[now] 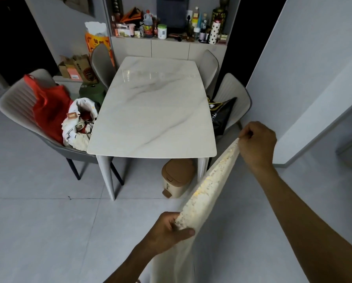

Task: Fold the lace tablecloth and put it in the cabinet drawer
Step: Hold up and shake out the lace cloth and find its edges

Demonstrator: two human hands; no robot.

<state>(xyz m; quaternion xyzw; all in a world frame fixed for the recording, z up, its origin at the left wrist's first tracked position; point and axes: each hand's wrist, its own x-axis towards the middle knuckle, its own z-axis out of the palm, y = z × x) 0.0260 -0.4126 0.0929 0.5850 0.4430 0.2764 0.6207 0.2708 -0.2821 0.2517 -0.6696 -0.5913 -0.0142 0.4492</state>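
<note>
Marble table (154, 111) — grey chairs (17, 107), red bag (48, 107), tan bin (177, 176)

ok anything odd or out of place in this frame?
Nothing damaged or spilled. The lace tablecloth hangs off the table, stretched between left hand and right hand. One chair is piled with bags.

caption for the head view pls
Both hands, left and right, stretch the lace tablecloth taut beside the marble table.
</note>
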